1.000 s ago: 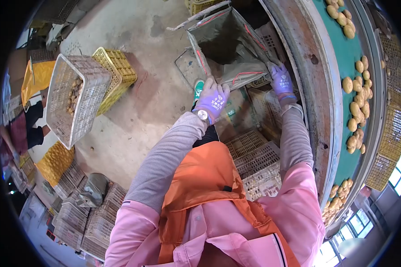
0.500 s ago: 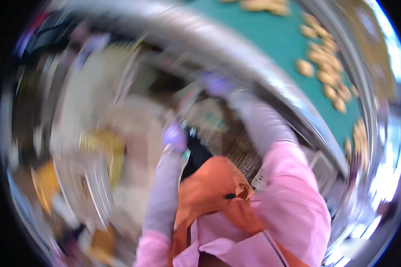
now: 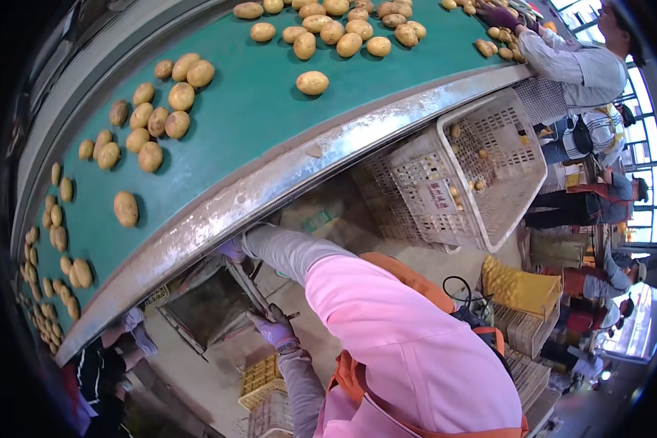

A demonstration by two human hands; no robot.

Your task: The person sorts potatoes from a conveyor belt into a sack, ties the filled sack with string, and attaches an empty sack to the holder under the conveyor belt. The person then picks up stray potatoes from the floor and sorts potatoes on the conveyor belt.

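Note:
Below the belt's metal edge, the dark open bag [image 3: 208, 303] hangs on a frame of bars. My left hand [image 3: 274, 328], in a purple glove, is closed round the bag's frame at its near corner. My right hand [image 3: 232, 249] is partly covered by the belt edge and my sleeve, close to the upper end of the same frame; its fingers are hidden. Potatoes [image 3: 312, 83] lie spread over the green conveyor belt [image 3: 233, 124] above both hands.
A white crate [image 3: 515, 175] with a few potatoes stands under the belt at the right. A co-worker [image 3: 584, 69] reaches over the belt. More people stand behind. Yellow crate [image 3: 261, 379] and filled yellow sack [image 3: 518, 285] are on the floor side. Another person's legs show lower left.
The view has swung round toward the belt and the co-workers. The bag now appears at the lower left, and my right hand has gone partly behind the belt edge.

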